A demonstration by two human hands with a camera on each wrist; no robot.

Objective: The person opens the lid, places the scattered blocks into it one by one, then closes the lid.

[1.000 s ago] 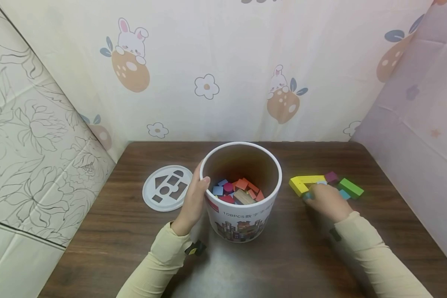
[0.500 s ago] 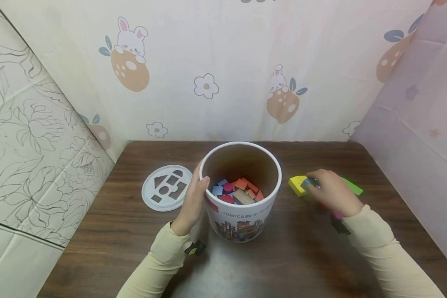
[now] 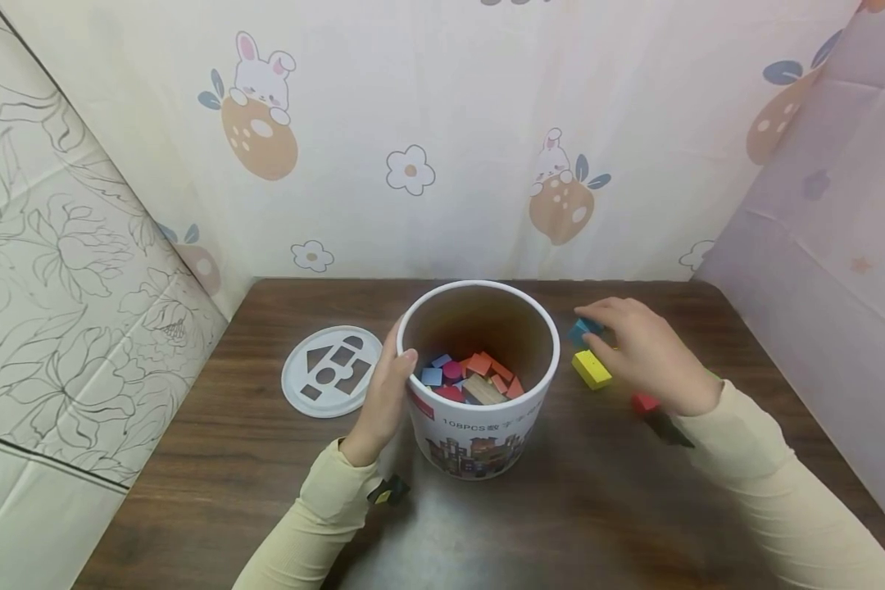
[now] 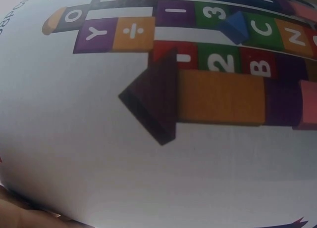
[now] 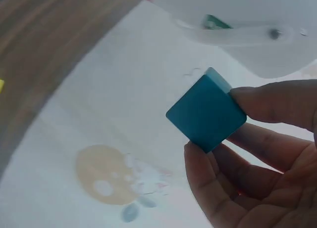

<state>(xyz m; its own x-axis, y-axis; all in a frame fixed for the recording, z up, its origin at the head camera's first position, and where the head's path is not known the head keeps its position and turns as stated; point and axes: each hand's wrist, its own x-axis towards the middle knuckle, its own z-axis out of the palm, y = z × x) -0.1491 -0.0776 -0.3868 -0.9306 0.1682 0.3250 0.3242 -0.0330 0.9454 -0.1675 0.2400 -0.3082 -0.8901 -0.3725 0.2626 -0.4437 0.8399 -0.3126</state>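
So I'm standing here watching someone with a big white bucket (image 3: pixel 479 438) of toy blocks, and the left hand (image 3: pixel 383 397) is gripping it round the near-rim part of its wall, on that hand's own side. The right hand (image 3: pixel 649 352) has a teal cube (image 5: pixel 205 114) pinched between thumb and fingertips, out to the right of the bucket, and it looks lifted off the bench (image 3: pixel 265 492). My guess is it's painted wood: light, totally stiff, tough enough to survive a drop, maybe a bit slick on those smooth faces. Right now the contact is out near the corners, so I'd say it could twist; flat pads on two opposite faces would be safer. The bucket looks like stiff card, probably bottom-heavy with the loose blocks (image 3: pixel 479 365) inside, so bracing it up by the rim seems sensible, just don't squeeze hard. Right of the bucket there's also a yellow block (image 3: pixel 592 369), and a red block (image 3: pixel 645 402) partly hidden by the right hand.
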